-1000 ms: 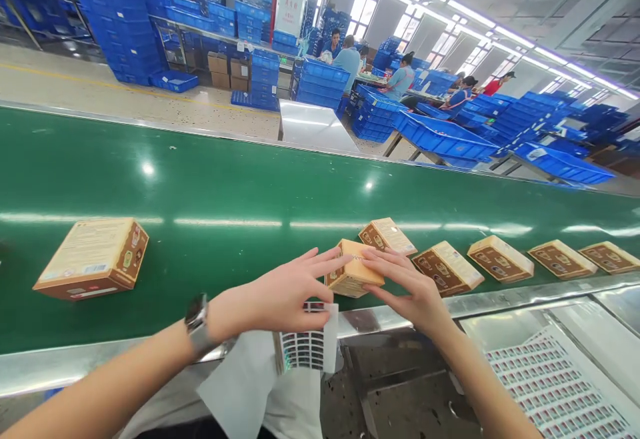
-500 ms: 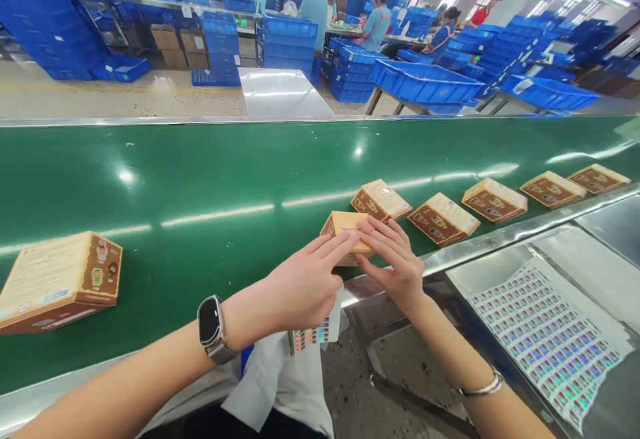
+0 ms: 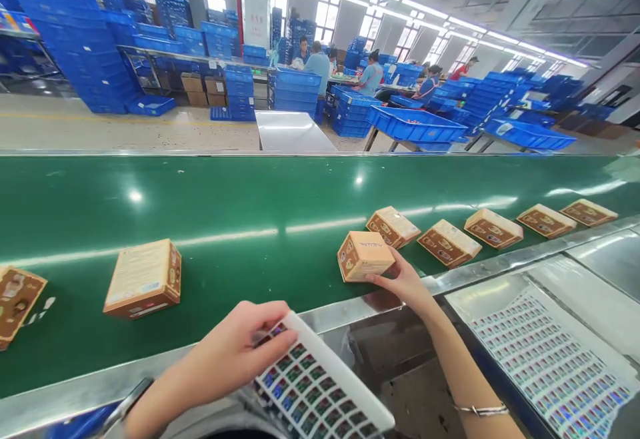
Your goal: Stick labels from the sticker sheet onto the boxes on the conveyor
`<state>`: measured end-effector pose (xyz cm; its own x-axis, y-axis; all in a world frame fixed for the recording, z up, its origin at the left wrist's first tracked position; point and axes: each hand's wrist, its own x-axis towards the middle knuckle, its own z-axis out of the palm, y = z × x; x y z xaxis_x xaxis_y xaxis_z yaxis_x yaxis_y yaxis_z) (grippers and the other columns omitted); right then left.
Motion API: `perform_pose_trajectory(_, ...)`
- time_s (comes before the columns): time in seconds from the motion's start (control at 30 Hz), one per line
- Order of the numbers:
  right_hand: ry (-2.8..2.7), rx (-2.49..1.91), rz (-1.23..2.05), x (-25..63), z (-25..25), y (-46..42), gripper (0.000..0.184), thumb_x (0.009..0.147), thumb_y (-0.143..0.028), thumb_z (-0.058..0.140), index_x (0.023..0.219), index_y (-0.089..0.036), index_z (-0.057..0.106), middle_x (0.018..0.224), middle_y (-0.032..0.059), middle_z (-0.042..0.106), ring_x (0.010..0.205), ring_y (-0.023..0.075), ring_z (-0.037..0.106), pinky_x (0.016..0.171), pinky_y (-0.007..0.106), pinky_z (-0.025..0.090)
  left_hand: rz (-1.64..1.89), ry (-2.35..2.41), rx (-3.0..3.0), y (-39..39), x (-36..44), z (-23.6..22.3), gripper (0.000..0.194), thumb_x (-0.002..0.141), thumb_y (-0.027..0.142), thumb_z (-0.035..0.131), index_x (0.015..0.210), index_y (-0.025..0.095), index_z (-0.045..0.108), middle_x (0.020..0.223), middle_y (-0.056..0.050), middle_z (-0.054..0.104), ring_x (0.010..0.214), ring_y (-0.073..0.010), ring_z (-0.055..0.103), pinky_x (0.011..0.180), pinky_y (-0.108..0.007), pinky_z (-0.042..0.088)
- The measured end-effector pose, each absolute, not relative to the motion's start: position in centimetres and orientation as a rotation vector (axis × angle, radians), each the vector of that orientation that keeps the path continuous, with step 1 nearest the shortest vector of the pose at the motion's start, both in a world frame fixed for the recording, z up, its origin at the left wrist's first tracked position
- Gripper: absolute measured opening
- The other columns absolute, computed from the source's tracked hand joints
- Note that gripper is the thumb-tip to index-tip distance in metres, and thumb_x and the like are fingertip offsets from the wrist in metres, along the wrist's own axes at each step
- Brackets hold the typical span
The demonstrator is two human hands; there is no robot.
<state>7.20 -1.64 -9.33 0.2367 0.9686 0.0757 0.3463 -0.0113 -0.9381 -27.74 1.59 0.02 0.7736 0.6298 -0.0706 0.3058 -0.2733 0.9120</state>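
My right hand (image 3: 403,282) rests its fingertips against the near side of a small tan box (image 3: 364,256) standing on the green conveyor belt (image 3: 225,206). My left hand (image 3: 235,352) is drawn back below the belt's metal edge, its fingers closed on a white sheet of small holographic stickers (image 3: 320,392). To the right of the tan box, several brown and tan boxes (image 3: 447,242) lie in a row along the belt's near side. Another box (image 3: 145,279) lies on the belt to the left, and part of one more box (image 3: 17,302) shows at the left edge.
A second sticker sheet (image 3: 545,359) lies on the steel worktop (image 3: 600,272) at the right. Beyond the belt are stacks of blue crates (image 3: 90,59), a steel table (image 3: 290,129) and several seated people (image 3: 370,76) at work.
My left hand has left the tan box and pulled back to the sticker sheet. My right hand stays at the box. The boxes at the left have travelled rightward along the belt.
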Motion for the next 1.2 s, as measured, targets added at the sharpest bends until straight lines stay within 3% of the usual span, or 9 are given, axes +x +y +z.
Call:
perform_pose_trajectory(0.13, -1.359, -1.551, 0.949, 4.4, -7.0, 0.6, 0.064, 0.064, -0.041, 0.084, 0.12, -0.022, 0.06, 0.122, 0.0123, 0.07, 0.111, 0.0301, 0.067, 0.1, 0.049, 0.051, 0.399, 0.859, 1.554, -0.4, -30.6, -1.5, 0.044, 0.093, 0.058, 0.049, 0.077, 0.018, 0.055, 0.059, 0.005, 0.047, 0.054, -0.0103, 0.042, 0.049, -0.019, 0.033)
perform_pose_trajectory(0.27, -1.52, -1.505, 1.282, -1.2, -5.5, 2.6, 0.049, 0.081, -0.049, 0.068, 0.118, -0.019, 0.061, 0.108, 0.0101, 0.074, 0.101, 0.0261, 0.07, 0.091, 0.044, 0.055, 0.489, 0.886, 1.368, -1.8, -30.9, -2.7, 0.052, 0.089, 0.068, 0.051, 0.102, 0.019, 0.062, 0.063, 0.004, 0.047, 0.055, -0.0104, 0.04, 0.049, -0.019, 0.03)
perform_pose_trajectory(0.47, -1.781, -1.794, 1.004, -6.4, -4.5, 3.2, 0.051, 0.091, -0.058, 0.052, 0.113, -0.013, 0.065, 0.081, 0.0082, 0.072, 0.074, 0.023, 0.068, 0.067, 0.037, 0.055, 0.576, 0.984, 1.277, -2.1, -30.6, -2.4, 0.043, 0.085, 0.06, 0.059, 0.088, 0.017, 0.061, 0.066, 0.002, 0.055, 0.058, -0.0111, 0.046, 0.051, -0.019, 0.035)
perform_pose_trajectory(0.6, -1.748, -1.665, 0.729, -5.8, -2.7, 0.6, 0.045, 0.092, -0.056, 0.05, 0.113, -0.019, 0.066, 0.103, 0.0122, 0.072, 0.091, 0.0256, 0.068, 0.074, 0.039, 0.056, 0.685, 1.032, 1.148, -1.7, -30.6, -2.6, 0.04, 0.081, 0.057, 0.064, 0.081, 0.019, 0.053, 0.065, 0.002, 0.057, 0.057, -0.0113, 0.048, 0.051, -0.02, 0.039)
perform_pose_trajectory(0.67, -1.79, -1.512, 0.782, -5.4, -1.5, -1.1, 0.038, 0.09, -0.053, 0.056, 0.111, -0.023, 0.067, 0.108, 0.009, 0.072, 0.094, 0.0241, 0.067, 0.076, 0.036, 0.057, 0.721, 1.032, 1.123, -1.7, -30.4, -2.6, 0.038, 0.083, 0.055, 0.062, 0.079, 0.019, 0.05, 0.065, 0.004, 0.056, 0.055, -0.0106, 0.047, 0.05, -0.02, 0.039)
perform_pose_trajectory(0.87, -1.802, -1.48, 1.135, -6.3, 0.5, -4.0, 0.019, 0.086, -0.037, 0.065, 0.074, -0.024, 0.07, 0.069, -0.0006, 0.07, 0.063, 0.0163, 0.063, 0.058, 0.026, 0.051, 0.574, 1.012, 1.279, -1.6, -29.8, -0.8, 0.02, 0.08, 0.037, 0.065, 0.083, 0.02, 0.054, 0.062, 0.006, 0.055, 0.053, -0.0102, 0.048, 0.048, -0.019, 0.035)
perform_pose_trajectory(0.97, -1.712, -1.506, 1.251, -6.9, 0.2, -4.4, 0.014, 0.082, -0.036, 0.069, 0.089, -0.024, 0.074, 0.068, -0.001, 0.069, 0.06, 0.0155, 0.061, 0.055, 0.025, 0.048, 0.495, 1.031, 1.568, -1.0, -29.6, 0.3, 0.016, 0.077, 0.027, 0.067, 0.093, 0.021, 0.066, 0.079, 0.0, 0.071, 0.069, -0.0157, 0.061, 0.059, -0.022, 0.043)
perform_pose_trajectory(1.07, -1.569, -1.42, 1.37, -7.1, -0.2, -4.8, 0.037, 0.077, -0.033, 0.074, 0.113, -0.026, 0.068, 0.07, -0.0026, 0.068, 0.058, 0.0139, 0.06, 0.054, 0.024, 0.048, 0.443, 1.021, 1.831, -0.2, -29.6, 1.0, 0.007, 0.078, 0.023, 0.069, 0.083, 0.023, 0.073, 0.08, 0.001, 0.075, 0.074, -0.0175, 0.065, 0.067, -0.024, 0.045)
perform_pose_trajectory(1.2, -1.38, -1.379, 1.399, -6.6, -0.7, -5.7, 0.032, 0.077, -0.033, 0.078, 0.105, -0.025, 0.066, 0.08, 0.0, 0.071, 0.07, 0.0158, 0.067, 0.064, 0.025, 0.054, 0.34, 0.994, 1.824, 0.1, -29.9, 1.6, 0.015, 0.087, 0.024, 0.06, 0.084, 0.023, 0.075, 0.08, 0.002, 0.076, 0.071, -0.0162, 0.067, 0.066, -0.022, 0.046)
